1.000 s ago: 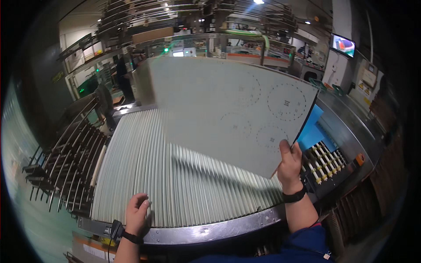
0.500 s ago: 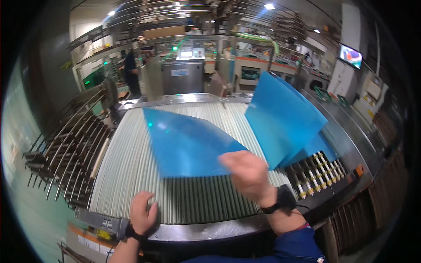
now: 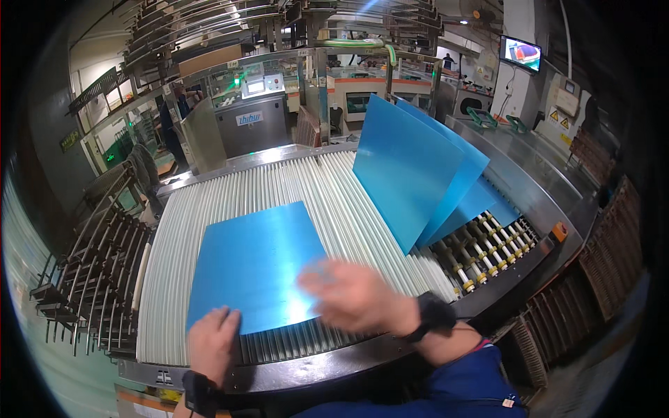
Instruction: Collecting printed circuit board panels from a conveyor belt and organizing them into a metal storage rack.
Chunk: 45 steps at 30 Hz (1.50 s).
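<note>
A flat blue sheet [image 3: 258, 258] with a glossy face lies on the pale rollers in front of me. My left hand [image 3: 212, 341] is at its near left corner, fingertips touching the edge and the thumb a little apart. Over the near right corner is my right hand [image 3: 355, 296], its fingers smeared by motion; whether they grip the sheet cannot be told. Farther right, more blue sheets [image 3: 411, 167] stand tilted upright, leaning together above the roller bed.
The roller conveyor [image 3: 167, 279] has a metal front rail [image 3: 306, 369]. Yellow-ringed rollers [image 3: 481, 261] lie at right. Metal racks [image 3: 90, 272] stand at left. Behind are a control cabinet [image 3: 254, 129], a person [image 3: 171, 122] and a wall screen [image 3: 520, 53].
The blue sheet has come down from a tilt to lie on the rollers, nearer and farther left. My right hand has moved left and down; my left hand now meets the sheet's corner.
</note>
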Each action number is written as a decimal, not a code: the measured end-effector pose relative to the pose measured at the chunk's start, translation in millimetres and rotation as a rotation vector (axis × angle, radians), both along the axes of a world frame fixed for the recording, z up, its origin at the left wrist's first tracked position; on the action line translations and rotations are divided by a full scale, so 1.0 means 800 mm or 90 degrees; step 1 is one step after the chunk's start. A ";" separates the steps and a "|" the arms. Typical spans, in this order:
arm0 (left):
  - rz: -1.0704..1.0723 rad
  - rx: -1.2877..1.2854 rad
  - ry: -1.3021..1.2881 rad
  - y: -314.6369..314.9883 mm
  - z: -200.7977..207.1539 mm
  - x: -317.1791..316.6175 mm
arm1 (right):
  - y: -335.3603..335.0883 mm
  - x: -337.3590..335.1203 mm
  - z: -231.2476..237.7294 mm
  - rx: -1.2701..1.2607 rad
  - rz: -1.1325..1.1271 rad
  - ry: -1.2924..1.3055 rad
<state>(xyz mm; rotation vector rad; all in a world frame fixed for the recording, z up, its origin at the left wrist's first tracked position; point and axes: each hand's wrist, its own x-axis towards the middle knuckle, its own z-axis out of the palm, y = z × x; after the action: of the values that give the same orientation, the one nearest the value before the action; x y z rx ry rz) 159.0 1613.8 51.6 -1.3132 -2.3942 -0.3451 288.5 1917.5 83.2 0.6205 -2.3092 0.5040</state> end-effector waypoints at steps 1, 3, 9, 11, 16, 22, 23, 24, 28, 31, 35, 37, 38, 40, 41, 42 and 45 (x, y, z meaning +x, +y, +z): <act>-0.015 0.057 0.030 -0.012 0.004 -0.009 | 0.038 0.009 0.009 -0.043 -0.080 0.076; 0.034 0.152 0.059 -0.041 0.016 -0.023 | 0.097 0.032 0.000 -0.342 -0.285 0.214; 0.080 0.756 -0.278 -0.118 0.042 -0.049 | 0.267 0.066 -0.053 -0.243 -0.737 0.360; 0.043 0.825 -0.436 -0.130 0.038 -0.051 | 0.296 0.054 -0.063 -0.458 -0.615 0.306; 0.008 0.855 -0.602 -0.139 -0.024 -0.035 | 0.312 0.025 -0.074 -0.527 -0.452 0.209; 0.100 0.739 -0.819 -0.162 -0.082 -0.037 | 0.297 -0.021 -0.047 -0.403 -0.582 0.154; 0.155 0.652 -0.856 -0.168 -0.082 -0.040 | 0.294 -0.033 -0.036 -0.408 -0.627 0.136; 0.071 0.663 -0.917 -0.169 -0.084 -0.042 | 0.293 -0.040 -0.021 -0.439 -0.646 0.098; 0.146 0.554 -0.873 -0.166 -0.080 -0.049 | 0.270 -0.059 0.025 -0.373 -0.743 0.048; 0.246 0.546 -0.904 -0.156 -0.077 -0.048 | 0.227 -0.048 0.029 -0.177 -0.386 0.211; 0.270 0.633 -0.994 -0.153 -0.065 -0.053 | 0.173 -0.061 0.026 0.007 -0.330 0.222; 0.258 0.593 -1.064 -0.155 -0.059 -0.057 | 0.149 -0.073 0.026 0.147 -0.227 0.231; 0.252 0.595 -1.074 -0.154 -0.059 -0.058 | 0.134 -0.080 0.023 0.084 -0.130 0.166; 0.120 0.688 -1.165 -0.153 -0.060 -0.059 | 0.102 -0.093 0.016 0.084 0.021 0.114; 0.147 0.701 -1.153 -0.152 -0.061 -0.059 | 0.086 -0.097 0.009 0.076 0.055 0.099; 0.178 0.737 -1.154 -0.152 -0.063 -0.060 | 0.072 -0.101 0.005 0.112 0.112 0.138; 0.156 0.843 -1.189 -0.155 -0.067 -0.060 | 0.040 -0.100 -0.012 0.171 0.169 0.192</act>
<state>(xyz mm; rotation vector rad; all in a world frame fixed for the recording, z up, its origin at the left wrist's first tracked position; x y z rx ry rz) 110.9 1489.6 -2.0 0.3321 -1.8471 -3.2368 208.8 1949.7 73.9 1.0651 -2.0315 0.2006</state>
